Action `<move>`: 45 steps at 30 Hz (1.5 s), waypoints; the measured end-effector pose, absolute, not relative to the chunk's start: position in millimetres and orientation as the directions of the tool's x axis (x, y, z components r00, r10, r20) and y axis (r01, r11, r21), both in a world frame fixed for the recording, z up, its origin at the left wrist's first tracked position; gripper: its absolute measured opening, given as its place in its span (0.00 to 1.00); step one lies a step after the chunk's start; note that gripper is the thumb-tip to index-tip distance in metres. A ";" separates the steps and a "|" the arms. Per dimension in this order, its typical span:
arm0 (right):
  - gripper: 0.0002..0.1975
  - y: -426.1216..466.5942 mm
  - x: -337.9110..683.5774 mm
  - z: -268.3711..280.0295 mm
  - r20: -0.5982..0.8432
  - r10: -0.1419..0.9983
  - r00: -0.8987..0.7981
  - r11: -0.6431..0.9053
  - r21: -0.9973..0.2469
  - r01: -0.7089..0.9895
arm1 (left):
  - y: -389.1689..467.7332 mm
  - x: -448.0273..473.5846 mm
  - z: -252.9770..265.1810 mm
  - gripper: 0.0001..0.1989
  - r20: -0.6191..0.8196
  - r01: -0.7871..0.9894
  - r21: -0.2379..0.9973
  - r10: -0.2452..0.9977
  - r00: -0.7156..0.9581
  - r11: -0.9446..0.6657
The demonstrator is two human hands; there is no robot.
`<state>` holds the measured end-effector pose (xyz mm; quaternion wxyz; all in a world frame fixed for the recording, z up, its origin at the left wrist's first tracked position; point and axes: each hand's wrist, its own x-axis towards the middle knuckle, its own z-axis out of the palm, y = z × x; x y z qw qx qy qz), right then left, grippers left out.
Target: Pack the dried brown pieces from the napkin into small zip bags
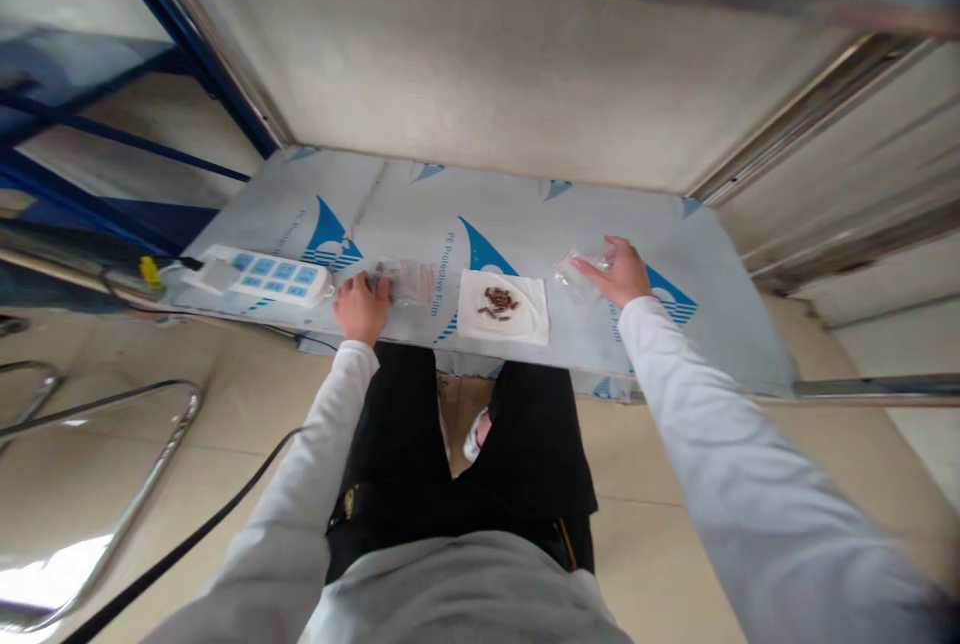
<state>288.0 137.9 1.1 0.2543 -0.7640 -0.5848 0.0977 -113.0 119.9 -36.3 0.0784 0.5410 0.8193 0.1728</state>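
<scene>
Step in hand: handling clear plastic bags, by the look of it; the next move calls for a light fingertip pinch on thin film.
Left hand [361, 310]: fingers curled at the nine-o'clock end of the flat bags [407, 284]; cannot tell whether they grip.
Right hand [622, 274]: thumb and fingers parted, thumb at the crumpled bag [572, 276]; blur hides any pinch.
From white paper square [466, 322]: flat bags near nine, crumpled bag toward two.
Flat bags' axis: nine-to-three, reddish-striped end toward three.
Brown pieces [498, 303]: on the paper, pointing various ways.
</scene>
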 end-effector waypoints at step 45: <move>0.13 -83.0 124.6 47.2 0.254 0.965 0.068 0.170 -0.800 0.575 | -41.5 -13.0 49.4 0.12 -0.450 -0.199 0.844 0.860 0.242 0.498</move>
